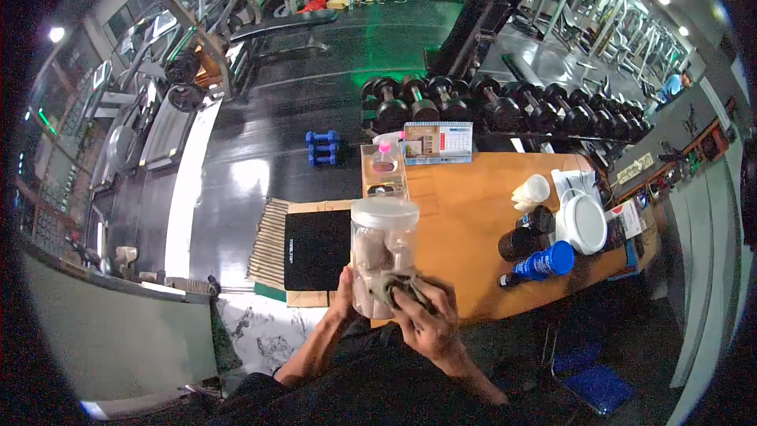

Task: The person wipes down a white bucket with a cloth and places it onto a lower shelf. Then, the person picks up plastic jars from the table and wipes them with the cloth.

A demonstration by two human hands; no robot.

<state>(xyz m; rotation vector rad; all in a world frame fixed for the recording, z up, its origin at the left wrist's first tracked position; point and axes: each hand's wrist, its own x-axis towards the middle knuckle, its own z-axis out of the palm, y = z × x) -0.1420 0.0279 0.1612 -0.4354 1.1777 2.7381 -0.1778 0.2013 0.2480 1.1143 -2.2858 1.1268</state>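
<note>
A clear plastic jar [371,248] with a whitish lid stands upright in front of me, at the near edge of the wooden table [465,213]. Pale shapes show through its wall, but I cannot make out what they are. My left hand [342,300] grips the jar low on its left side, with most fingers hidden behind it. Bunched in my right hand [430,323] is a greyish cloth [390,288], pressed against the jar's right side. Just beyond the jar is a spray bottle [384,159] with a pink top.
A desk calendar [438,143] stands at the table's far edge. On the right are a white tub [583,223], a blue container [548,260] and dark jars [520,243]. Behind the table runs a dumbbell rack [505,118]. A black mat [317,251] lies left of the jar.
</note>
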